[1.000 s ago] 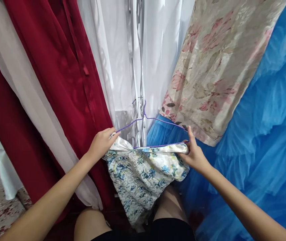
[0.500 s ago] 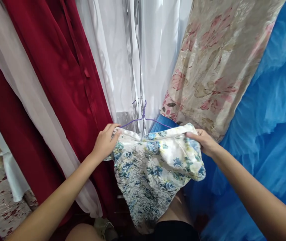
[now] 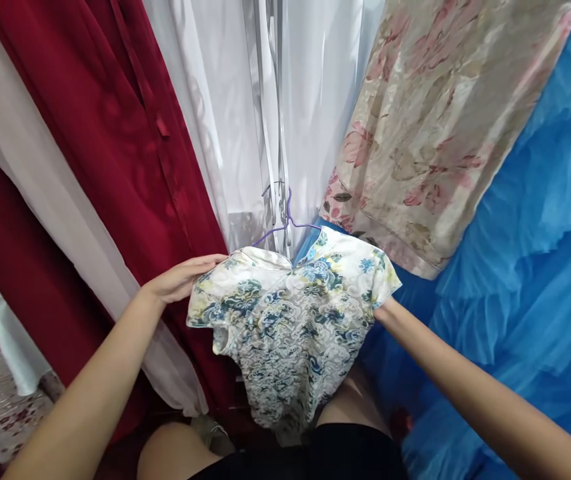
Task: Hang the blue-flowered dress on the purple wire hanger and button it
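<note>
Blouse point(image 3: 290, 320), short-sleeved and printed with blue and yellow flowers: in the head view we see it at centre, a purple hanger point(image 3: 289, 219) rising from its neckline. The left hand point(image 3: 180, 279) lays straight fingers along one shoulder; we cannot tell whether its hidden thumb pinches. The right forearm point(image 3: 440, 353) enters the opposite sleeve; that hand is hidden, its grip unknown to us. Blue tulle point(image 3: 520, 287) hangs at right.

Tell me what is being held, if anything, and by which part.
The left hand touches the floral garment at one shoulder, but whether it grips can't be told; the opposite sleeve hides the right hand.
</note>
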The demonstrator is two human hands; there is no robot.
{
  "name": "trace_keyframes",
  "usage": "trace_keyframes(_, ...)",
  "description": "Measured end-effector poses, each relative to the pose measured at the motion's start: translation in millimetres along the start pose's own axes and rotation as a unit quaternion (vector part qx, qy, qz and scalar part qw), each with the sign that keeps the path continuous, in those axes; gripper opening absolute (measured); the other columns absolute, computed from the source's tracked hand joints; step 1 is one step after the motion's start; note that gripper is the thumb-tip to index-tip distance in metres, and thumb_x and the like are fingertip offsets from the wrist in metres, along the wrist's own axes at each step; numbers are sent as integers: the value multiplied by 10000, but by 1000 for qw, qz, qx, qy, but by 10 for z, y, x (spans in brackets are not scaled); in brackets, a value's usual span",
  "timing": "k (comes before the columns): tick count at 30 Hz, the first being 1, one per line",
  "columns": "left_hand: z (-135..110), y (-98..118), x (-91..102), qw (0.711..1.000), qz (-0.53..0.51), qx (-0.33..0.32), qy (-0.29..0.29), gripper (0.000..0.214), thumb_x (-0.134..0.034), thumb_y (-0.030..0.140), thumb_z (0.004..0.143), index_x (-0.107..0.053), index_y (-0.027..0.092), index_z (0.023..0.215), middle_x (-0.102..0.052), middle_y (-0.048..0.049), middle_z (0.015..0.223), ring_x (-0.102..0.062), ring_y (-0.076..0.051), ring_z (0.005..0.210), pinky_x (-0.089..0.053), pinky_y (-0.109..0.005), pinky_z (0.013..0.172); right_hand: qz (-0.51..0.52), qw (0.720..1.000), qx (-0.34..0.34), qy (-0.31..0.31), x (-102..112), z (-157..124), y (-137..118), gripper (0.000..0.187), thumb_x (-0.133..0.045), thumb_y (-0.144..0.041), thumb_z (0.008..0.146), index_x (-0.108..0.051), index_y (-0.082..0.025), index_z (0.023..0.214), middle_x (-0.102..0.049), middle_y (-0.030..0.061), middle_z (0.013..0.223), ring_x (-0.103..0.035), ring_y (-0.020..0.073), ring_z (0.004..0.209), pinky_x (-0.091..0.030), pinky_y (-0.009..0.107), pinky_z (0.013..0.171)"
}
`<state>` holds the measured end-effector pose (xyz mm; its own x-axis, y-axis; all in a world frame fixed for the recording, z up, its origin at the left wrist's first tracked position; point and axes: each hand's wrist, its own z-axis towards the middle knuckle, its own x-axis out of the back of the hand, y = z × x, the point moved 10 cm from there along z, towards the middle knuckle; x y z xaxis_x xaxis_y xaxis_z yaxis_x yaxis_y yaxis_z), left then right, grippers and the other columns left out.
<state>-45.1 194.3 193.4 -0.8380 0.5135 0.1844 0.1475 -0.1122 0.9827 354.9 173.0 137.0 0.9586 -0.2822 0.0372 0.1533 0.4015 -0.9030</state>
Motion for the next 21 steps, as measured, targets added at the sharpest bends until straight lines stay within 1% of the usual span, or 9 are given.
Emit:
trace_keyframes(2,-36,-190,-21,996,-84,-7,29,533,-587,570,870,-700,214,1250,-675,-148,1308,-629,-382,1211,-532,-527,991,30,999,-28,-28,60,10,-27,698,-201,-630,1002,-748,-197,984,-781,121,891,-724,305,995,-592,463,840)
trace_keyframes(5,-23,-313,-191,981,-164,-38,93,652,-474,600,900,-593,175,1381,-661,-167,1325,-611,-409,1230,-485,-613,1019,96,990,-87,-50,85,23,-151,572,-386,-631,949,-733,-181,1013,-786,132,867,-739,340,979,-590,500,870)
trace_keyframes(8,-102,-88,-310,953,-190,-125,200,695,-437,533,933,-354,222,1549,-563,-122,1459,-583,-375,1276,-460,-609,1054,152,983,-103,-11,139,26,-391,439,-541,-555,910,-711,-174,1046,-789,129,878,-750,342,949,-603,468,867)
trace_keyframes(10,-159,175,-421,940,-197,-169,222,711,-351,582,958,-292,228,1572,-527,-120,1493,-576,-372,1283,-474,-609,1036,189,977,-100,18,166,15,-556,459,-482,-537,949,-704,-150,1054,-786,149,877,-749,336,956,-608,448,865)
trace_keyframes(12,-170,465,-489,936,-193,-202,216,724,-282,627,964,-341,200,1545,-525,-140,1489,-572,-379,1284,-492,-606,1012,215,972,-97,23,147,-4,-697,490,-390,-498,992,-699,-125,1064,-782,166,882,-741,325,993,-602,430,887)
trace_keyframes(14,-161,693,-423,930,-170,-231,229,693,-288,615,970,-418,173,1487,-513,-152,1495,-560,-367,1299,-501,-573,1016,235,967,-93,22,119,-29,-809,507,-334,-469,1013,-692,-117,1082,-781,170,905,-730,313,1033,-591,420,919)
trace_keyframes(16,-188,781,-235,917,-119,-252,285,625,-341,572,975,-461,165,1434,-500,-153,1505,-533,-337,1333,-485,-517,1056,264,959,-93,46,138,-62,-861,522,-309,-484,1022,-684,-128,1091,-780,165,937,-724,308,1049,-585,426,936)
trace_keyframes(19,-392,705,20,870,7,-275,409,543,-424,504,977,-454,203,1429,-466,-133,1530,-457,-297,1405,-413,-454,1133,307,942,-100,94,192,-143,-847,485,-334,-492,1018,-686,-160,1059,-776,153,986,-727,309,1039,-595,436,924)
trace_keyframes(21,-524,653,-34,837,133,-290,444,569,-499,452,961,-388,264,1486,-377,-100,1592,-381,-294,1454,-355,-465,1173,307,942,-84,107,216,-248,-845,424,-399,-496,996,-688,-191,1049,-775,136,1009,-733,314,1019,-610,441,899)
